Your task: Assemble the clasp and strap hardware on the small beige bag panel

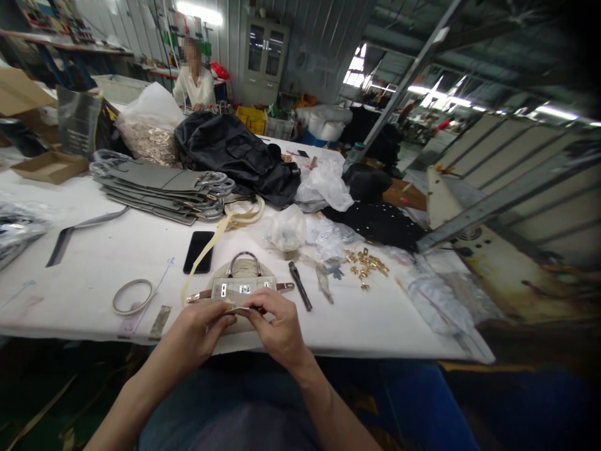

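Near the table's front edge lies a small light-coloured handbag [244, 287] with an arched handle, metal fittings and brown straps sticking out at both sides. It rests on a round, pale pad [267, 269]. Just in front of the bag, my left hand [201, 326] and my right hand [279, 322] pinch a thin, flat edge [239, 311] between thumbs and fingers. My hands partly cover that piece, and whether it belongs to the bag I cannot tell. A dark rod-like tool [299, 285] lies right of the bag.
A phone [198, 252], a tape roll [133, 297] and a yellowish strip [206, 250] lie left of the bag. Gold-coloured hardware [367, 266] and plastic bags [328, 188] are on the right. Stacked grey bag panels [154, 185] and black fabric [235, 150] lie behind. A person [195, 84] sits beyond.
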`<act>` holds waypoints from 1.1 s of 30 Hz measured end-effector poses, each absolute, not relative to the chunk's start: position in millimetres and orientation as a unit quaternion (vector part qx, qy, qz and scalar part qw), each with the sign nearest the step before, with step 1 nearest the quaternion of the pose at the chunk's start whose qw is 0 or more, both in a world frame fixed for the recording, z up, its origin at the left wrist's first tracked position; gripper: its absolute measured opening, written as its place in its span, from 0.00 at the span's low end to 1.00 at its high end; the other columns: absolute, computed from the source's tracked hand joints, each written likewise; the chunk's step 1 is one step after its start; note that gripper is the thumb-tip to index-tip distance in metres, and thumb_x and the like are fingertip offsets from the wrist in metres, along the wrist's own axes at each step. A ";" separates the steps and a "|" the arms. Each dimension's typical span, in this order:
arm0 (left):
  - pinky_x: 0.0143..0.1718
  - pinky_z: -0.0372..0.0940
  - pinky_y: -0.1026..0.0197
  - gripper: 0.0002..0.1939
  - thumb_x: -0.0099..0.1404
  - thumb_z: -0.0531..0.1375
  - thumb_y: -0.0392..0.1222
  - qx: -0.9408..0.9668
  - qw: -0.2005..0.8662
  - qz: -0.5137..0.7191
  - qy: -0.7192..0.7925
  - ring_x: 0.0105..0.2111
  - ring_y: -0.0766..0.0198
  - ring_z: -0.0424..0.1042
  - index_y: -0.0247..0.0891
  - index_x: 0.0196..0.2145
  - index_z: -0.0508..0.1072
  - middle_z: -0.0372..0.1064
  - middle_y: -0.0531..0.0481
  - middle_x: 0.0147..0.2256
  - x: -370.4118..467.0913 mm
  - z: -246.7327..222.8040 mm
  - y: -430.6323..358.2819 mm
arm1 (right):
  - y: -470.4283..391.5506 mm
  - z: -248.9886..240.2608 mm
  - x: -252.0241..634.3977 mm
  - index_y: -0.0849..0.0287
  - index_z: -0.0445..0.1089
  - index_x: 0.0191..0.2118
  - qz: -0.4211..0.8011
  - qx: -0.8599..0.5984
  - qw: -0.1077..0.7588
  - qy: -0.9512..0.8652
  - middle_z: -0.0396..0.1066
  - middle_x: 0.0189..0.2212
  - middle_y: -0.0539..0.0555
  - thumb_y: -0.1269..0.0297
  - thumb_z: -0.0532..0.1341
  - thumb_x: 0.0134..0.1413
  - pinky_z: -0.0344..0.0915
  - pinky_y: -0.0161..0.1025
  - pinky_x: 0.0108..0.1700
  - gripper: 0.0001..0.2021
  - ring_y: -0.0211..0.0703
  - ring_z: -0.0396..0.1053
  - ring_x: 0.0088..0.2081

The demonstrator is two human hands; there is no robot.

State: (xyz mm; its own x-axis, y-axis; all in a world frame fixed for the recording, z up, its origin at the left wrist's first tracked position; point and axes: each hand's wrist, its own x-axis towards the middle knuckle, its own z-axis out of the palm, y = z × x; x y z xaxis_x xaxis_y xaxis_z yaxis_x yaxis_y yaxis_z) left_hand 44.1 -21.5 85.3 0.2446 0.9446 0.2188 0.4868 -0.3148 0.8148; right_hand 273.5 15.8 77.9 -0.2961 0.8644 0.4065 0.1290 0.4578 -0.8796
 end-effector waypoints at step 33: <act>0.37 0.64 0.54 0.13 0.71 0.70 0.55 0.653 0.231 0.044 0.720 0.44 0.42 0.83 0.43 0.39 0.86 0.83 0.41 0.39 59.5 61.0 85.2 | 66.2 15.7 253.9 0.56 0.70 0.74 0.354 -0.571 0.384 -0.634 0.80 0.35 0.51 0.69 0.70 0.65 0.79 0.43 0.45 0.33 0.48 0.79 0.36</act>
State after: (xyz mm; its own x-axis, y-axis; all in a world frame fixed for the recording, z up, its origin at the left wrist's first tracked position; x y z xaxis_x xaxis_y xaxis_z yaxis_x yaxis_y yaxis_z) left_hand 59.5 85.2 61.0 -0.0411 0.9608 -0.2741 0.9198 0.1435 0.3653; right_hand 253.9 66.2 15.7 -0.0535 0.9952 0.0822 0.4516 0.0976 -0.8869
